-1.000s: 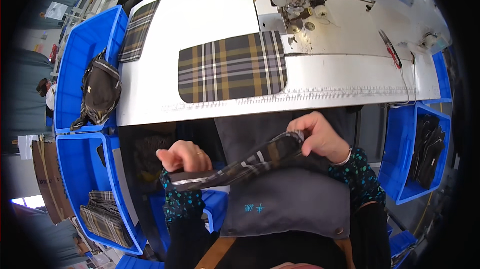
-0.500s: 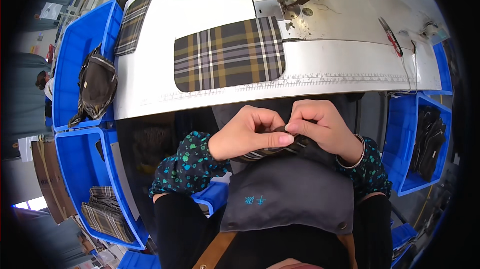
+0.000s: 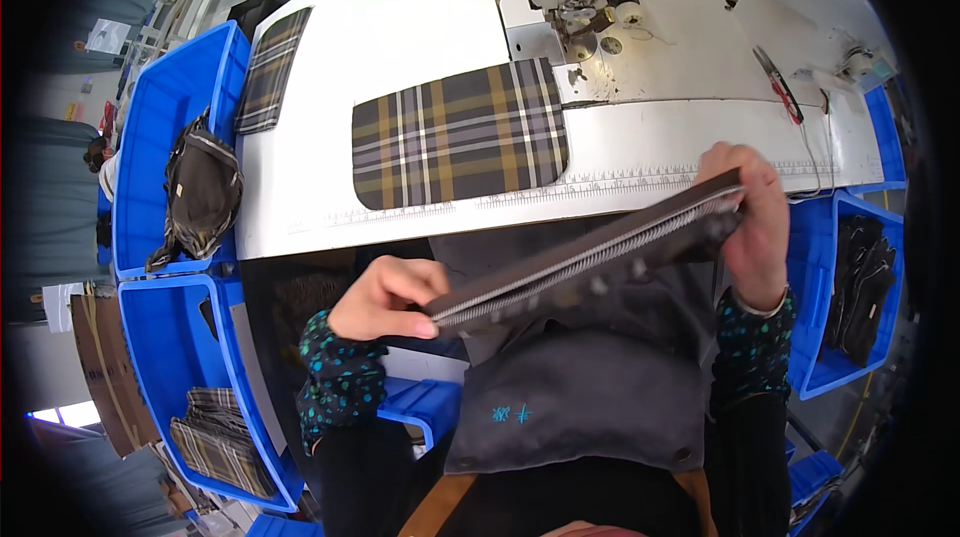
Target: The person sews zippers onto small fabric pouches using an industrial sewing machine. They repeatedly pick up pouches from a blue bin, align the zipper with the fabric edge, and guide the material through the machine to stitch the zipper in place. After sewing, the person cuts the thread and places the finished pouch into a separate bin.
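Note:
A dark brown zipper strip (image 3: 590, 255) with pale teeth stretches slantwise between my two hands, over my lap. My left hand (image 3: 392, 299) pinches its lower left end between thumb and fingers. Its higher right end is gripped by my right hand (image 3: 752, 227), whose fingers are partly hidden behind it. Dark fabric hangs below the strip, blurred by motion. Beyond it, on the white table (image 3: 420, 27), lies a plaid fabric panel (image 3: 460, 137) with rounded corners. A grey apron (image 3: 585, 402) covers my lap.
A sewing machine (image 3: 582, 12) stands at the table's far side, with small scissors (image 3: 780, 87) to its right. Another plaid piece (image 3: 272, 72) lies far left. Blue bins (image 3: 180, 322) at left hold a dark pouch (image 3: 203, 187) and plaid pieces (image 3: 222, 442); a right bin (image 3: 815, 322) holds dark pieces.
My hands were close together on a bunched piece; now they are wide apart with the zipper strip drawn out between them. The right hand moved up and right, the left moved left.

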Demonstrator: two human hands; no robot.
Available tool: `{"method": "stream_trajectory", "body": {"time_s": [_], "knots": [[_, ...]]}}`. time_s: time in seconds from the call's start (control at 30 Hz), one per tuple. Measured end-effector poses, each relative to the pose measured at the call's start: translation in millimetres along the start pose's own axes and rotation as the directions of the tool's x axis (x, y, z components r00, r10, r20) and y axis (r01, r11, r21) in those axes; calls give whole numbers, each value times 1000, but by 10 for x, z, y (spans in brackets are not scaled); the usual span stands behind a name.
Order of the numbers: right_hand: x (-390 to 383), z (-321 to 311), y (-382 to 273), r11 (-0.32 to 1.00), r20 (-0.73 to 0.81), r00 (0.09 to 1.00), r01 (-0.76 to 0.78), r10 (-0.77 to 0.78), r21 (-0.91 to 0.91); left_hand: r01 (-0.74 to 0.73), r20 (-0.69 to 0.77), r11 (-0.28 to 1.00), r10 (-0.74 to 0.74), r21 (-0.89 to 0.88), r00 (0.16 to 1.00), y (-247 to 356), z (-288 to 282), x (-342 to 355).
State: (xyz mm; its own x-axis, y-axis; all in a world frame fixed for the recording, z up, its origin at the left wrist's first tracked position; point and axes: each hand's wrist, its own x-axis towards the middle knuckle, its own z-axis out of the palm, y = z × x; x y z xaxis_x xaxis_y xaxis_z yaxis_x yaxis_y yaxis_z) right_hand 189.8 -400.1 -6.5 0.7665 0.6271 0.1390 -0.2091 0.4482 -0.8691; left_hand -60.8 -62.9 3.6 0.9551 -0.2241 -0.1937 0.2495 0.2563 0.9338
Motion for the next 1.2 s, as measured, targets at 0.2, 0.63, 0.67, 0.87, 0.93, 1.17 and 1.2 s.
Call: {"method": "stream_trajectory", "body": {"time_s": [0.2,0.63,0.67,0.87,0.93,1.17,1.2], "knots": [[168,-76,-83,881,332,936,251,-116,-401,-111,-151,898,191,426,970,619,-181,-455],[1353,55,725,106,934,335,940,-120,-324,386,-349,-81,291,919,891,1363,-203,289],[1408,21,785,99,943,318,946,-96,-309,368,-326,-63,344,928,881,1280,-217,504],[1344,61,824,75,949,292,956,-123,-284,243,-129,-189,473,951,872,845,-272,1750],[1298,85,731,82,938,333,942,-94,-326,226,-105,-235,438,945,893,783,-287,2024],[1265,103,731,129,926,372,923,-65,-361,366,-350,-150,126,918,928,882,-401,2139],[1263,110,728,127,925,375,922,-67,-365,409,-402,-146,76,901,912,933,-372,2127]]}}
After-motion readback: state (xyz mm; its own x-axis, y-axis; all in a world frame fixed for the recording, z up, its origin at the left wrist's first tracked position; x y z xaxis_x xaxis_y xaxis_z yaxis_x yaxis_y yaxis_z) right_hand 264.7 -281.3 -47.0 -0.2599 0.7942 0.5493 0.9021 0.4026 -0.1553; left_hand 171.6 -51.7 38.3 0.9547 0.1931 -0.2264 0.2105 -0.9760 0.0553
